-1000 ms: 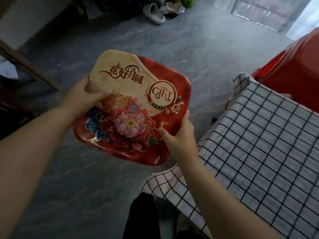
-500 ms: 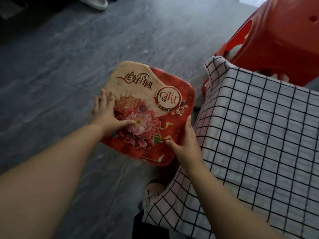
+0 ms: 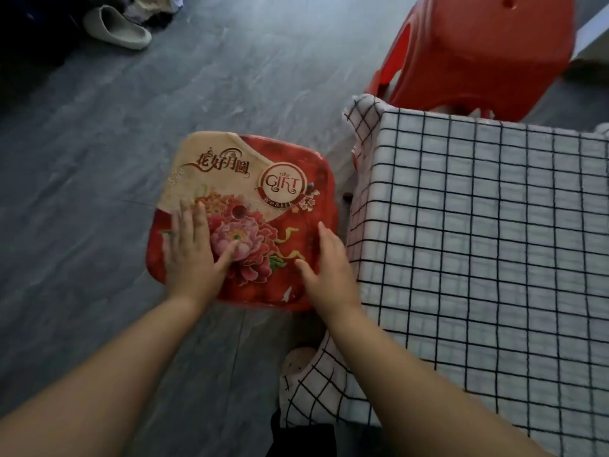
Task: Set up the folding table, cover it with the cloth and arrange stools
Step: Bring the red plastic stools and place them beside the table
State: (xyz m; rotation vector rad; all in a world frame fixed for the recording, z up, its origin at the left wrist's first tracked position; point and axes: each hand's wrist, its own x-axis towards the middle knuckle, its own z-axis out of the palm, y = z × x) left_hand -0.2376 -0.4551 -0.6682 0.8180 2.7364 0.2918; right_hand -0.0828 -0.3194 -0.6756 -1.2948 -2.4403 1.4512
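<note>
A low stool with a red and cream seat printed with peonies (image 3: 280,179) stands on the grey floor, just left of the table. A white cloth with a black grid (image 3: 478,242) covers the table and hangs over its corners. My left hand (image 3: 191,255) lies flat, palm down, on the near left part of the seat, fingers spread. My right hand (image 3: 329,268) holds the seat's near right edge, thumb on top. The stool's legs are hidden under the seat.
A plain red plastic stool (image 3: 478,51) stands behind the table's far corner. A beige slipper (image 3: 115,28) and some clutter lie at the far left. Grey floor (image 3: 82,192) stretches to the left of the flowered stool.
The flowered stool went from tilted in the air down to the floor beside the table. My left hand moved from its far edge onto the seat top.
</note>
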